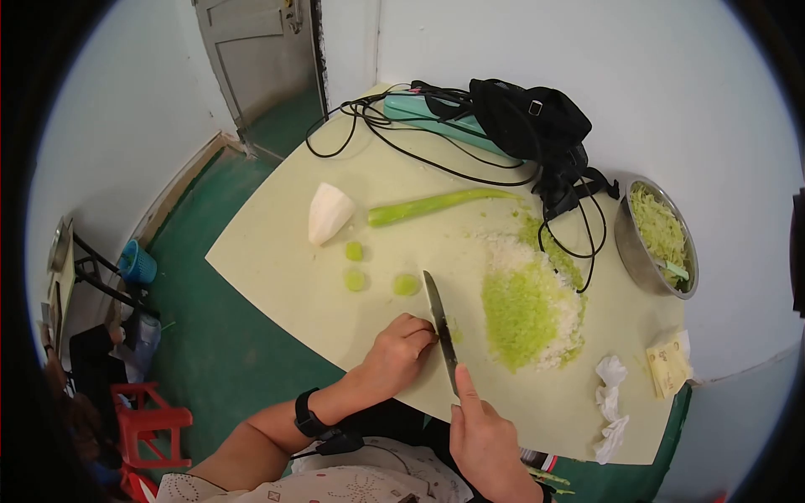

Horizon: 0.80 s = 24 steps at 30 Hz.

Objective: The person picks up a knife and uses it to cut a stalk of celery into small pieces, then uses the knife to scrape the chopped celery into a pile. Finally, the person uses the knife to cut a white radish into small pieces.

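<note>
My right hand [486,436] is closed round the handle of a kitchen knife [439,314], its blade pointing away from me over the table. Against the blade's left side rest the curled fingers of my left hand [401,354]; what they hold, if anything, is hidden. Small green bits lie just right of the blade. Beyond my left hand is a round green slice [407,285], with two more green pieces [354,251] further left. A heap of chopped green and white vegetable [524,314] spreads to the right of the knife. Behind lie a long peeled green stalk [436,205] and a white peeled root chunk [330,214].
A metal bowl [662,289] of shredded green vegetable stands at the table's right edge. Black cables and a black bag [532,113] lie at the back. Crumpled tissues [610,398] and a tissue pack [668,365] are at right. A red stool [151,423] stands on the floor.
</note>
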Available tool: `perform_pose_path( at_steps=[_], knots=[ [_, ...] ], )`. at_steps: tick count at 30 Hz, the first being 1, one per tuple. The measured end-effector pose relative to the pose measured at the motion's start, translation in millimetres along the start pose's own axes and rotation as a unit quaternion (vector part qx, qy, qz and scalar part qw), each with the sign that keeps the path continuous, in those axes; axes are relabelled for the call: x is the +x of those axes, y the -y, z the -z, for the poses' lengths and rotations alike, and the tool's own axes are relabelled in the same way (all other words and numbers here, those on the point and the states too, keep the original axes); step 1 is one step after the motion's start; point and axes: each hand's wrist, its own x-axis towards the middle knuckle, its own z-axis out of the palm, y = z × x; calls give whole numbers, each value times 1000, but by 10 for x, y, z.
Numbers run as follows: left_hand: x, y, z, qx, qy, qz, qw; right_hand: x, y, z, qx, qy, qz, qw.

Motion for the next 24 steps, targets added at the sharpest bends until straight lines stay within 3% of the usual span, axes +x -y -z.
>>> perform_pose_path(
  at_steps=[4, 8, 10, 14, 16, 19, 22, 24],
  knots=[
    [7, 1, 2, 8, 8, -5, 1000, 146, 194, 91, -35, 71, -91, 993],
    [11, 8, 8, -5, -13, -10, 1000, 207, 54, 110, 59, 4, -76, 995],
    [0, -10, 9, -55, -49, 41, 996, 162, 98, 192, 99, 7, -98, 990],
    [-28, 0, 56, -38, -72, 59, 995, 39, 99, 122, 47, -22, -24, 998],
    [-10, 6, 71, -18, -35, 26, 999, -11, 63, 42, 25, -25, 0, 999],
    [10, 12, 76, 5, -7, 4, 1000, -20, 57, 3, 10, -18, -6, 1000],
    [-7, 22, 47, 19, 5, -3, 1000, 91, 186, 97, -29, 69, -82, 994],
    [-2, 23, 45, 23, 6, -9, 1000, 141, 142, 73, -4, 43, -69, 997]
  ],
)
